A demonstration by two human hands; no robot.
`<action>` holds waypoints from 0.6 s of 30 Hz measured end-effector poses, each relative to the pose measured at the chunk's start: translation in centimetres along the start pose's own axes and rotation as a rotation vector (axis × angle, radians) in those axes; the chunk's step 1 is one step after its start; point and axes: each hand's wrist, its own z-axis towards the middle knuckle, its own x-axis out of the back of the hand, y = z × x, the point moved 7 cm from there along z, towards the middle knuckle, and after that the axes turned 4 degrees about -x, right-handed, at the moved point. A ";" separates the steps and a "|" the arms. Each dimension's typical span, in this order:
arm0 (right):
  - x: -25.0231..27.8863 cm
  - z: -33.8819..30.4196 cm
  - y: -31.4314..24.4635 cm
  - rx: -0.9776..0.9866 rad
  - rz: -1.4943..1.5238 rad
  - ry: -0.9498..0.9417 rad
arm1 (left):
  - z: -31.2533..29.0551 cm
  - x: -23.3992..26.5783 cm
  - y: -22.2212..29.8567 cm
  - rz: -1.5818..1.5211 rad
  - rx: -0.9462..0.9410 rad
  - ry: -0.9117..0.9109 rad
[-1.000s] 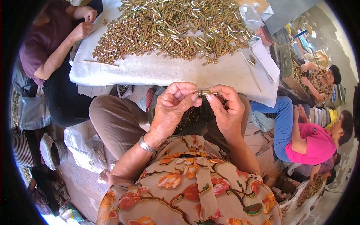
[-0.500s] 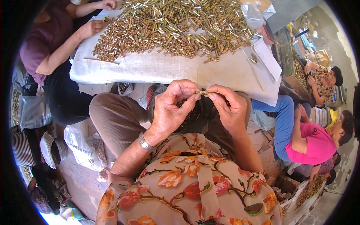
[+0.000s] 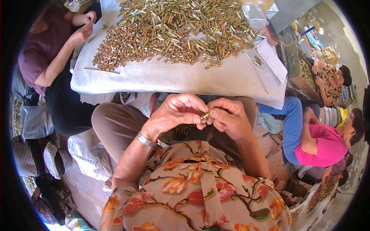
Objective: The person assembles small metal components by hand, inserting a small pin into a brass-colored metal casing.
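My left hand (image 3: pixel 175 114) and my right hand (image 3: pixel 227 116) meet over my lap, fingertips pinched together on one small brass-coloured metal piece (image 3: pixel 206 115). A silver bracelet sits on my left wrist. More of the same small pieces lie dark in my lap (image 3: pixel 185 131) below the hands. Ahead, a white-covered table (image 3: pixel 173 79) carries a wide heap of small brass tubes and caps (image 3: pixel 173 29).
A person in a maroon top (image 3: pixel 42 50) works at the table's left corner. At right sit a person in pink (image 3: pixel 327 142) and another in a patterned top (image 3: pixel 333 79). A white plastic bag (image 3: pixel 86 156) and other bags lie on the paved ground at left.
My hands stay joined on the small piece, with the fingers shifting slightly. The person at left has drawn both hands back from the table toward the corner.
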 end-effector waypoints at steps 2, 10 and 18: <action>0.5 0.1 0.2 0.001 0.036 0.043 | 0.4 0.8 -0.7 0.051 0.018 0.055; 3.0 0.9 0.7 -0.092 0.128 0.166 | 2.1 2.7 -2.6 0.052 0.044 0.214; 11.5 9.6 -1.7 -0.009 -0.367 0.451 | 9.6 7.3 -0.2 1.517 -0.264 0.498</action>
